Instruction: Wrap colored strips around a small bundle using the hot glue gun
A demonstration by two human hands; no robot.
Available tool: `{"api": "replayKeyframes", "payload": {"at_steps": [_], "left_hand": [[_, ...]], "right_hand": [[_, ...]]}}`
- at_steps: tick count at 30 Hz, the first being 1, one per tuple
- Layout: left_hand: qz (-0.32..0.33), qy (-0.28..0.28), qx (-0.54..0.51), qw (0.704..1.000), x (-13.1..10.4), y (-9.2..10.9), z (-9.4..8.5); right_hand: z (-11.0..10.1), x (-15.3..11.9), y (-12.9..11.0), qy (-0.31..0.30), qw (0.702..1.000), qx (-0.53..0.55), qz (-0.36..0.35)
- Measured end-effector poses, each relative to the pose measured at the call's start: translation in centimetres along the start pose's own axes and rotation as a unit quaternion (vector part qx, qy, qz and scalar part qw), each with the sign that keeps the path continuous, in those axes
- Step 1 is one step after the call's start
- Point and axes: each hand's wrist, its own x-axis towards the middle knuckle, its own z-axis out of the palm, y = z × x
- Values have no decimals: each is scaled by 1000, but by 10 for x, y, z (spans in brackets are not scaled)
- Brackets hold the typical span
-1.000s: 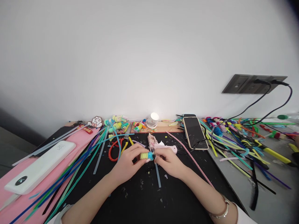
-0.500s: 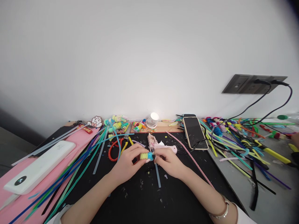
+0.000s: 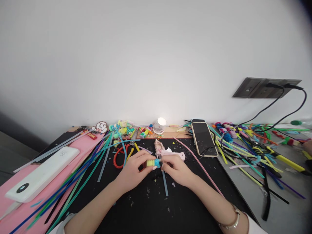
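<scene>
Between my two hands is a small yellow and blue pipe-cleaner figure (image 3: 151, 162), held just above the black mat (image 3: 146, 214). My left hand (image 3: 133, 166) pinches its yellow end between thumb and fingers. At the blue end, my right hand (image 3: 175, 168) is closed, with fingertips pressed on it; a small dark bit shows there, too small to name. Right behind my hands lies a pink glue gun (image 3: 174, 154) with a soiled nozzle end. A translucent glue stick (image 3: 165, 184) lies on the mat below the figure. Red-handled scissors (image 3: 118, 158) rest beyond my left hand, partly hidden.
Pipe cleaners (image 3: 80, 172) and a white power bank (image 3: 42, 174) lie at left on a pink sheet. A paper cup (image 3: 160, 125) stands by the wall. A phone (image 3: 204, 138) lies behind right. Yellow-handled pliers (image 3: 287, 162) and more pipe cleaners cover the grey right side, where another person's hand (image 3: 308, 148) shows.
Hardly anything differs. Both my hands keep their hold on the figure in the same spot, and the view has shifted very slightly.
</scene>
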Motion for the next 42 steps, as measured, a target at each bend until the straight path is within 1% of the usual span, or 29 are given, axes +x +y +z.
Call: {"api": "replayKeyframes", "payload": {"at_steps": [42], "left_hand": [[2,8,0,1000,-1,1,0]], "right_hand": [[0,0,0,1,1000,0,-7]]}}
